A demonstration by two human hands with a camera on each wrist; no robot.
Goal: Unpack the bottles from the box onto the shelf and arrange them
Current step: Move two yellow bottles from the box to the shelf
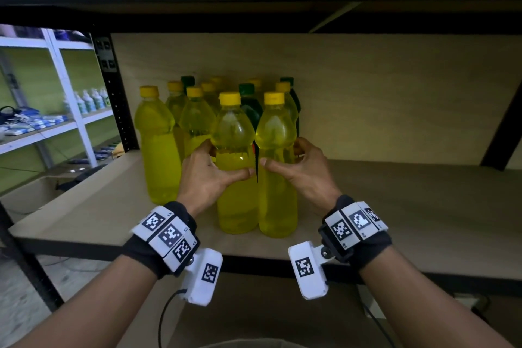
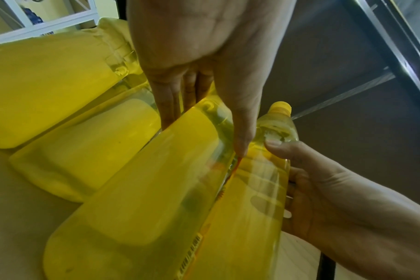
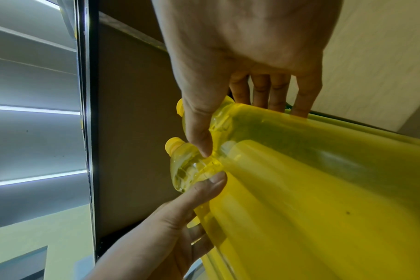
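Two yellow-capped bottles of yellow liquid stand side by side at the front of the wooden shelf (image 1: 395,206). My left hand (image 1: 226,162) grips the left front bottle (image 1: 236,206) at its waist, thumb in front and fingers behind. My right hand (image 1: 282,155) grips the right front bottle (image 1: 278,206) the same way. The thumbs nearly meet between the bottles. The left wrist view shows my left hand (image 2: 204,136) round its bottle (image 2: 144,189). The right wrist view shows my right hand (image 3: 240,128) round its bottle (image 3: 324,189). No box is clearly visible.
Behind the two stand several more yellow bottles (image 1: 158,150) and dark green ones (image 1: 250,104) in a cluster. A black upright post (image 1: 113,87) bounds the shelf's left side. Bare shelf board extends to the right. White racks with goods (image 1: 56,121) stand far left.
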